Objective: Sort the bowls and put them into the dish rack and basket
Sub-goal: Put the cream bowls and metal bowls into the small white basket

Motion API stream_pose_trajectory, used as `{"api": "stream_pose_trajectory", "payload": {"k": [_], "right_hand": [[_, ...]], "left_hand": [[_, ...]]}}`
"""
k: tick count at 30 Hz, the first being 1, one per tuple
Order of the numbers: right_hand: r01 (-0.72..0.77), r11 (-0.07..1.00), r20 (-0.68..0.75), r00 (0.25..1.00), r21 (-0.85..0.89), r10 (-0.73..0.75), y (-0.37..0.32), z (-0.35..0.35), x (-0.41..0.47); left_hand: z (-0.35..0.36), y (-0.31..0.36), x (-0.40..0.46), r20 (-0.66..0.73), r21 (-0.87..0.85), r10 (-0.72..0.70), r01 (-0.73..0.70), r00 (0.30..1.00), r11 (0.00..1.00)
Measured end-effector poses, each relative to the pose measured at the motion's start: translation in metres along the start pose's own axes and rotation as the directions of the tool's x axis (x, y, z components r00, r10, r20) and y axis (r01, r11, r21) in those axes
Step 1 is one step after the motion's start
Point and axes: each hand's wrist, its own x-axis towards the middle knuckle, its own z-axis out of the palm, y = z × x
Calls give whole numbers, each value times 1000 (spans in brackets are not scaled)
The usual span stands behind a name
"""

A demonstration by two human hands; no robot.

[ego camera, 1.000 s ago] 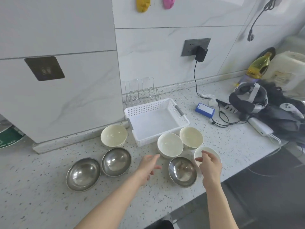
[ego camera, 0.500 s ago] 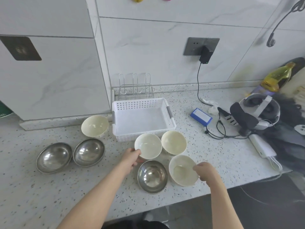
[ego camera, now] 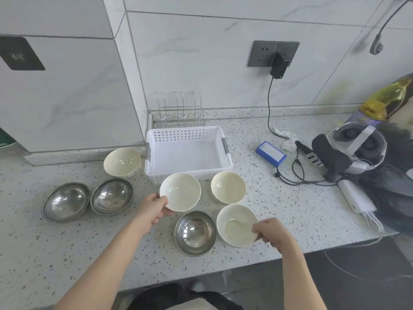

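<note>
My left hand (ego camera: 152, 209) grips the left rim of a white bowl (ego camera: 180, 191) in front of the white plastic basket (ego camera: 228, 153). My right hand (ego camera: 271, 233) pinches the right rim of another white bowl (ego camera: 234, 224) near the counter's front edge. Between them a steel bowl (ego camera: 195, 233) rests on the counter. A third white bowl (ego camera: 228, 186) sits right of the basket's front, and one more white bowl (ego camera: 122, 162) left of it. Two steel bowls (ego camera: 66, 202) (ego camera: 111, 196) stand side by side at the left. The wire dish rack (ego camera: 180, 113) stands empty behind the basket.
A blue box (ego camera: 270, 153), black cables (ego camera: 295, 173), a headset (ego camera: 355, 151) and a white power bank (ego camera: 355, 198) crowd the counter's right. A yellow bottle (ego camera: 386, 99) lies at the far right. A charger (ego camera: 278, 66) hangs from the wall socket.
My left hand reached forward and closed on the white bowl's rim. My right hand took hold of the near white bowl's rim. The camera view shifted right and down.
</note>
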Motion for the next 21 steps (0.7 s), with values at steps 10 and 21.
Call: {"api": "stream_pose_trajectory", "payload": {"k": [10, 21], "right_hand": [[90, 991, 72, 993, 102, -98, -36, -36, -7], [299, 921, -56, 954, 251, -295, -148, -10, 24]], "left_hand": [[-21, 27, -6, 56, -69, 11, -7, 998, 998], [-57, 51, 8, -41, -191, 44, -51, 998, 980]]}}
